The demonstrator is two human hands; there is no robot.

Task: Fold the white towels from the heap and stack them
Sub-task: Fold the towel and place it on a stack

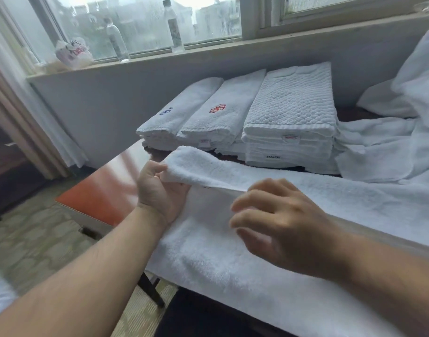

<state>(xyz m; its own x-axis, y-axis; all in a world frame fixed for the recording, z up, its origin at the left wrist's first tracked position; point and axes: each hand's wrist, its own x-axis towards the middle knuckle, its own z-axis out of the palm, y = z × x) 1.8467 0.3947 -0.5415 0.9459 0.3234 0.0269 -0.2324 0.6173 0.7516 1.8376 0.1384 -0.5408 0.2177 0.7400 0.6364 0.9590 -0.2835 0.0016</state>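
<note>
Plush white towel [232,251]; left end folded over

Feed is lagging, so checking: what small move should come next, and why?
Probably carry the left hand rightward, laying its gripped end over the towel, which lies spread along the table; the right hand hovers open above, seemingly ready to press the fold.

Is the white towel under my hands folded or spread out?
Spread out: the white terry towel lies long across the reddish table; the left hand grips one end, lifted.
</note>
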